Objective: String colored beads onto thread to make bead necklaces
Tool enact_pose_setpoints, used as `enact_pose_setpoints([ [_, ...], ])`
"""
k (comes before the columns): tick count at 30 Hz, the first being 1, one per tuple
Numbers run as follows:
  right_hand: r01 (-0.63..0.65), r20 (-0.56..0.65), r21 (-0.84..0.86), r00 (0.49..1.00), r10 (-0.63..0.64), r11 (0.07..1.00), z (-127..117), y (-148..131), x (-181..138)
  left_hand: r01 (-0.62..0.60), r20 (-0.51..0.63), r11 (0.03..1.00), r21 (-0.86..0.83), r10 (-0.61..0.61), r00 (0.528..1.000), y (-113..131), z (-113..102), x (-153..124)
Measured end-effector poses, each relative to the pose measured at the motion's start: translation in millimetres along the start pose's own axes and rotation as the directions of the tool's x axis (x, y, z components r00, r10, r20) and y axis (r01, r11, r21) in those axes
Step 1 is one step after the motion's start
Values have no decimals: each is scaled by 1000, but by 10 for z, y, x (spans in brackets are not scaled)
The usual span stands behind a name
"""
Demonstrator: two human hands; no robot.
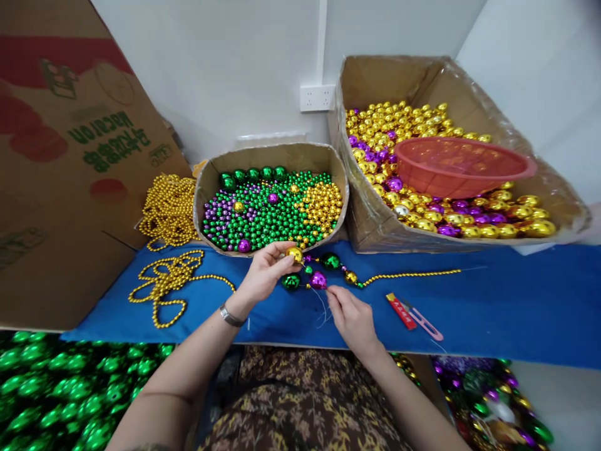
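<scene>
My left hand (267, 269) pinches a large gold bead (295, 254) just in front of the shallow bead box. Close to it lie a large purple bead (318, 279) and green beads (330, 260), strung with smaller ones. From their right end a string of small gold beads (413, 274) runs across the blue cloth. My right hand (351, 316) is closed, thumb and finger pressed together beside the purple bead. Thin clear thread (323, 313) loops below the beads between my hands. Whatever the right fingertips pinch is too fine to make out for certain.
A low box (271, 150) holds green, purple and gold beads. Behind right, a bigger carton (364, 219) contains gold and purple beads and a red basket (451, 175). Pink thread snips (425, 322) and a red packet (400, 311) lie right; gold bead strands (166, 282) left.
</scene>
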State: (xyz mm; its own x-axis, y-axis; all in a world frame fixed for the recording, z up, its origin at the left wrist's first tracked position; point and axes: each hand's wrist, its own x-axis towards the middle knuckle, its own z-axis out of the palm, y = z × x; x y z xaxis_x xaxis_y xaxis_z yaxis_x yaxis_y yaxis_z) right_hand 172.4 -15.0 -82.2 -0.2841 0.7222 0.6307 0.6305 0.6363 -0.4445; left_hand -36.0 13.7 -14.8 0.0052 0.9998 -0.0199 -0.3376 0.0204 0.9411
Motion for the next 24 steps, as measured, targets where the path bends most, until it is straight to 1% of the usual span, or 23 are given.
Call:
enact_pose_setpoints([
  [5,13,-7,-16,1000,-13,1000,4,11,-6,-5,-2,1000,15,5,1000,-3,-8,-16],
  [11,-68,38,72,997,65,995,-8,-16,1,3,0,1000,-28,-3,1000,-19,-11,-31],
  [13,-72,48,82,997,68,994,-9,-14,0,-7,-3,1000,-18,7,1000,-28,-13,-34],
  [16,-63,31,75,998,61,995,-10,-10,-1,-17,-1,1000,-6,17,1000,-29,-16,-41],
  [18,-91,44,102,995,87,991,-14,-15,-1,2,12,999,-34,-2,1000,-21,-15,-48],
  [21,-161,97,174,984,146,971,-24,-27,-5,42,36,995,-89,-39,999,-14,-16,-59],
  [24,-195,119,209,978,173,958,-20,-19,-22,23,33,997,-79,-20,999,-27,-22,-68],
])
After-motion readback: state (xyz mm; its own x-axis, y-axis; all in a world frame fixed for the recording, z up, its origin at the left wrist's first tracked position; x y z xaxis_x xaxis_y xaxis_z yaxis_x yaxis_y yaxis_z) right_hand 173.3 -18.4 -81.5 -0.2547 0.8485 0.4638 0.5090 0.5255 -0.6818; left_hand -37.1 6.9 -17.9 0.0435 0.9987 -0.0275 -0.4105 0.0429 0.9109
